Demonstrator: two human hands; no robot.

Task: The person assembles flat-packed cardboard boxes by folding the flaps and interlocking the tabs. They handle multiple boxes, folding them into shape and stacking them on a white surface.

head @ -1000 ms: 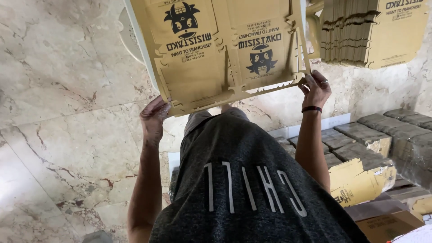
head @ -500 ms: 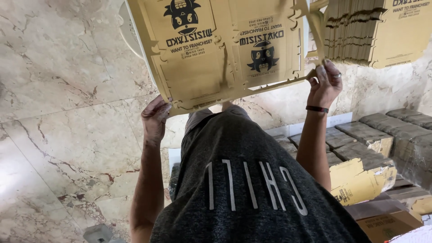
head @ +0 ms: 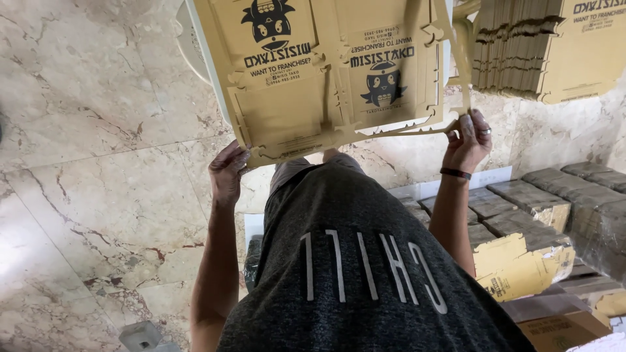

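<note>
A large flat sheet of die-cut tan cardboard (head: 326, 72), printed with black cartoon figures and text, is held out in front of me over the marble floor. My left hand (head: 228, 171) grips its near left corner. My right hand (head: 467, 140), with a ring and a dark wristband, grips its near right corner, where thin cut strips hang loose. A white board edge shows along the sheet's left side. My dark grey shirt fills the lower middle.
A thick stack of the same cardboard sheets (head: 541, 45) stands at the upper right. Bundles of flat brown packs (head: 535, 202) and torn cardboard (head: 521, 264) lie at the right. Beige marble floor (head: 98, 163) spreads to the left.
The cardboard sheet has risen and tilted, its right corner lifting. My right hand moved up and slightly right with it; my left hand stayed about where it was.
</note>
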